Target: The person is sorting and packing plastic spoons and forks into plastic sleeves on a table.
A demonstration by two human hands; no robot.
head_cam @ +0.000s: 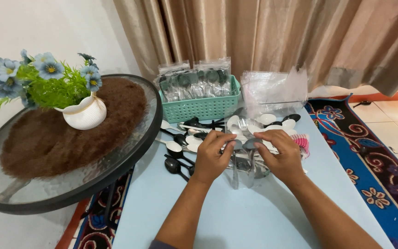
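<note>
Head view: both hands pinch a clear plastic bag of cutlery over the pale blue table point(254, 216).

The left hand point(212, 156) and right hand point(279, 156) each clench the top edge of the clear bag point(247, 171), which hangs between and just below the fingers, dark spoons inside. Loose black and white spoons point(180, 146) lie just beyond, before a teal basket point(199, 108).
</note>
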